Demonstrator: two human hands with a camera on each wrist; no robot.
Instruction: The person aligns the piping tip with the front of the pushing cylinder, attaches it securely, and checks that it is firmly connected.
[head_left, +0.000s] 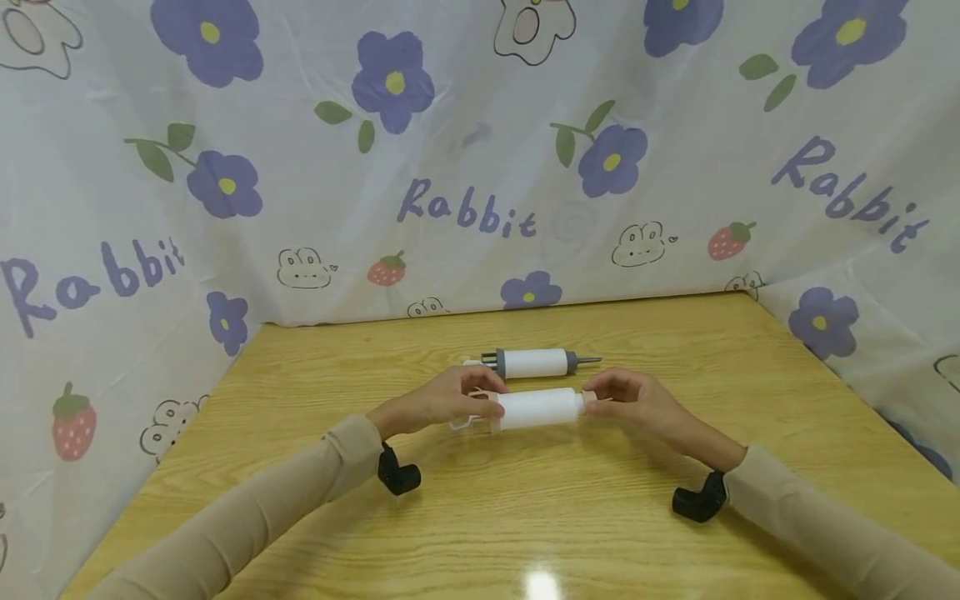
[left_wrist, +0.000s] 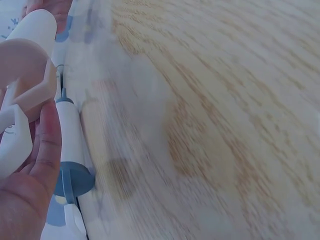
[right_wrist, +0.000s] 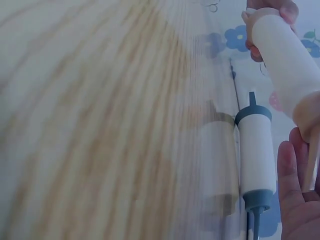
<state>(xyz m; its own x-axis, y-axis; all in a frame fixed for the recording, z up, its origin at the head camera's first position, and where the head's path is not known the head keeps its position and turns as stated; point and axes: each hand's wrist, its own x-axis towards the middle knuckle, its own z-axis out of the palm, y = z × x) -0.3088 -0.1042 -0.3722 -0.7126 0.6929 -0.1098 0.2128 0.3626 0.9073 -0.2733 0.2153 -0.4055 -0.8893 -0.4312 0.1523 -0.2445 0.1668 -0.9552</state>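
Note:
A syringe with a white barrel and pale pink end caps [head_left: 538, 408] lies level between both hands near the middle of the wooden table. My left hand [head_left: 438, 402] grips its capped plunger end, where a looped white handle [left_wrist: 15, 142] sticks out. At the opposite end my right hand [head_left: 642, 407] pinches the pink nozzle cap [right_wrist: 306, 112] between thumb and fingers. Just behind, a second syringe [head_left: 536, 363] with a white barrel and blue-grey caps rests on the table, its thin nozzle pointing right; neither hand touches it.
The wooden table [head_left: 480, 517] has a glossy surface with a bright reflection near its front. A patterned cloth [head_left: 465, 250] with flowers and rabbits hangs along the table's back and both sides. Black wrist cameras [head_left: 398, 472] are strapped at each sleeve cuff.

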